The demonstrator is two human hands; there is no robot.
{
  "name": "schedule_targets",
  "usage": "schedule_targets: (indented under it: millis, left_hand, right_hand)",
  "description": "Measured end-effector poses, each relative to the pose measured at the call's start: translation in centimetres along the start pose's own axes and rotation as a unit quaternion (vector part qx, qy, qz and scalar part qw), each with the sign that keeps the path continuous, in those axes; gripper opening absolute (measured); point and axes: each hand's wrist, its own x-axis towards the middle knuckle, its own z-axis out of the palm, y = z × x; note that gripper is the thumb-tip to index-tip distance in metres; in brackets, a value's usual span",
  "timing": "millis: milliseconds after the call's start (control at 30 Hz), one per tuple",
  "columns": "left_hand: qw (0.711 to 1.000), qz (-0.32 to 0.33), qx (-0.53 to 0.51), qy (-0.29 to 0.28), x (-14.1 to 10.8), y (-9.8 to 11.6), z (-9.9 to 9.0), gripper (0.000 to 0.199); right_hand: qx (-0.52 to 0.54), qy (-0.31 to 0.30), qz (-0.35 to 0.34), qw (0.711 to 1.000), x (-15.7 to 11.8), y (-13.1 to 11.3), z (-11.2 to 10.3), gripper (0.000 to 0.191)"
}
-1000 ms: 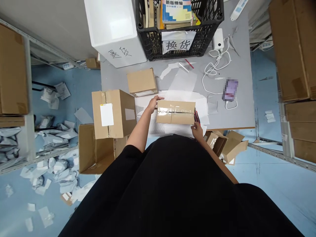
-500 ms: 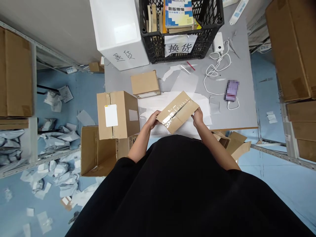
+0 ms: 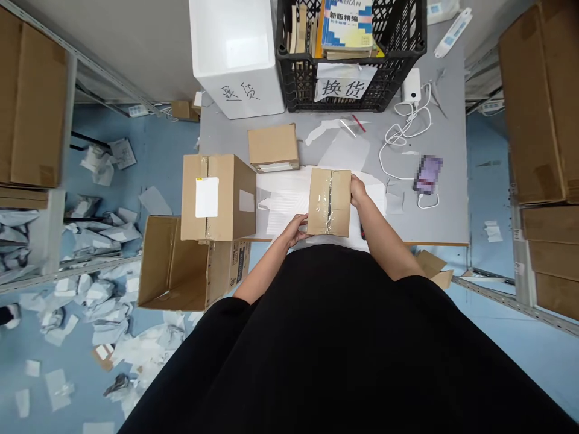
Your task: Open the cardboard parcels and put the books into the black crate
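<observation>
Cardboard box [image 3: 330, 202] with clear tape along its seam, gripped between two bare hands above white sheets [image 3: 284, 208] on a grey table [image 3: 447, 220]. Left fingers [image 3: 298, 231] clasp its lower left corner; right fingers [image 3: 356, 184] curl around its upper right edge. A small carton [image 3: 274, 146] and a larger labelled carton [image 3: 217, 199] sit to the left.

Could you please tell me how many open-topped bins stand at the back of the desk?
2: a white bin on the left and a black crate holding books on the right.
</observation>
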Motion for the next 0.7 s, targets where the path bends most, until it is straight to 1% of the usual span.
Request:
schedule_targets:
  millis: [67, 167, 267, 400, 500, 600, 700]
  left_hand:
    - [0.999, -0.013, 0.03, -0.009, 0.3, 0.0, -0.2, 0.054]
    - [0.997, -0.022, 0.078, -0.006, 0.8, 0.1, -0.4, 0.061]
    - [0.995, -0.02, 0.097, 0.008, 1.7, 0.2, -0.4, 0.059]
    - [0.996, 0.01, 0.091, 0.021, 3.3, 0.4, 0.2, 0.051]
    - [0.996, 0.045, 0.078, 0.023, 4.5, 0.8, 0.9, 0.043]
    - [0.994, 0.065, 0.081, 0.034, 5.4, 1.3, 1.6, 0.039]
    - [0.992, 0.071, 0.105, 0.029, 5.8, 1.8, 1.6, 0.04]
  right_hand:
    - [0.032, 0.009, 0.016, 0.999, -0.4, 1.4, -0.6, 0.032]
    - [0.042, 0.0, 0.031, 0.999, -1.9, 3.8, -2.0, 0.037]
    - [0.033, -0.025, 0.069, 0.997, -4.8, 6.4, -3.4, 0.038]
    - [0.035, -0.05, 0.106, 0.993, -8.6, 9.1, -4.3, 0.05]
    - [0.036, -0.053, 0.115, 0.991, -9.9, 9.7, -4.2, 0.056]
    - [0.028, -0.053, 0.116, 0.991, -9.9, 9.4, -4.0, 0.057]
    - [0.011, -0.058, 0.116, 0.992, -9.9, 8.9, -4.2, 0.056]
